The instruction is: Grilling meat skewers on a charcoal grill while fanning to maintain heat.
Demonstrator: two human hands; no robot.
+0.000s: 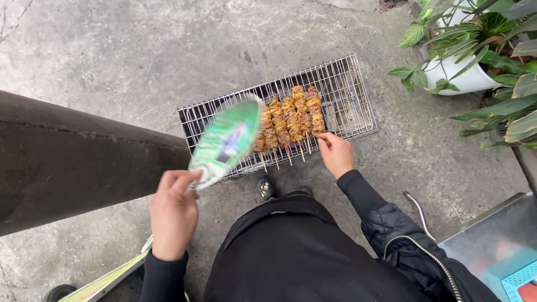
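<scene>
The left hand (173,212) gripped a blurred green fan (226,141) over the grill (347,106), while the right hand (334,152) pinched a skewer (314,114).

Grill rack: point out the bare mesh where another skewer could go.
Bare mesh lies right of the skewers, toward the wire rack's far end. The left end is blurred behind the fan in the left hand. The right hand crowds the skewer ends.
</scene>
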